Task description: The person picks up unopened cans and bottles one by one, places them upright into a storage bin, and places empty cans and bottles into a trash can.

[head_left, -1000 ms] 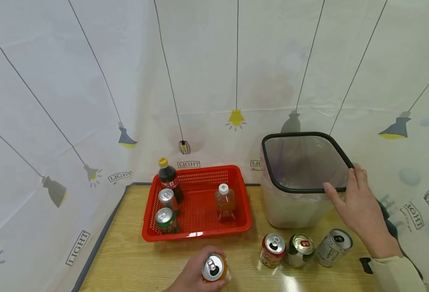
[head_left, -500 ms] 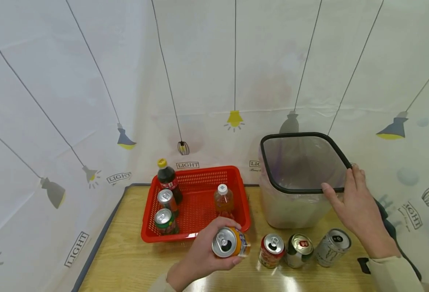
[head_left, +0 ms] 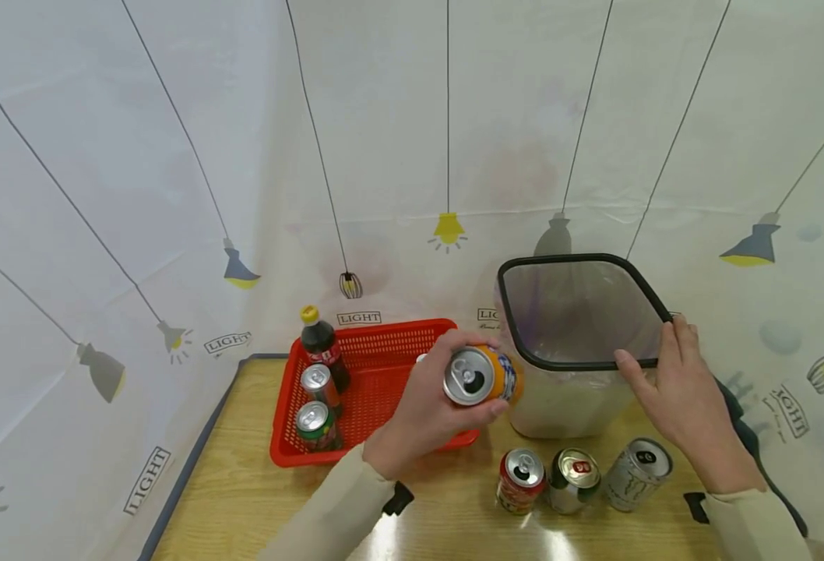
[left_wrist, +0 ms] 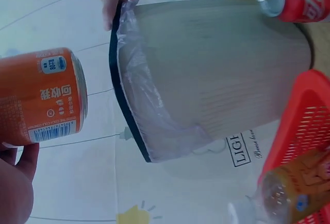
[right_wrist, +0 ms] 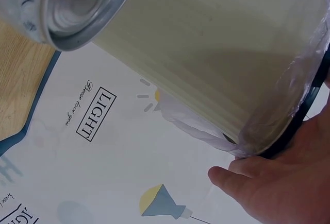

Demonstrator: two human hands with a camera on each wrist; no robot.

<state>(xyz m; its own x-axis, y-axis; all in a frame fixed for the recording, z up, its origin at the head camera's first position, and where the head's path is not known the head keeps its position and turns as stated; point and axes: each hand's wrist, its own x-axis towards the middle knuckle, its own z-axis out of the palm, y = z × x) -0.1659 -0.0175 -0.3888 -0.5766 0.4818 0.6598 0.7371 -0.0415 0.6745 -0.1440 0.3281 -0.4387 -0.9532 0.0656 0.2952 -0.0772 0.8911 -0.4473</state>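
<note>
My left hand [head_left: 419,405] grips an orange drink can [head_left: 478,375], its opened top towards the head camera. In the left wrist view, the orange can [left_wrist: 46,98] is apart from the near left side of the bin [left_wrist: 216,69]. Over at the bin's right front corner, my right hand [head_left: 692,409] rests on the black rim [head_left: 653,300], thumb on the front edge and fingers fairly straight. A clear bag lines the bin. In front of it stand a red can [head_left: 521,483], a dark green can [head_left: 573,483] and a silver-white can [head_left: 639,477].
Left of the bin sits a red plastic basket [head_left: 287,405]. It holds a cola bottle with a yellow cap [head_left: 324,343], a silver-topped can [head_left: 319,385], a green can [head_left: 317,428] and a juice bottle [left_wrist: 294,193], which my left hand mostly hides from the head camera.
My left hand has carried the orange can up and to the right, from the table's front towards the bin. My right hand has stayed on the bin's rim.
</note>
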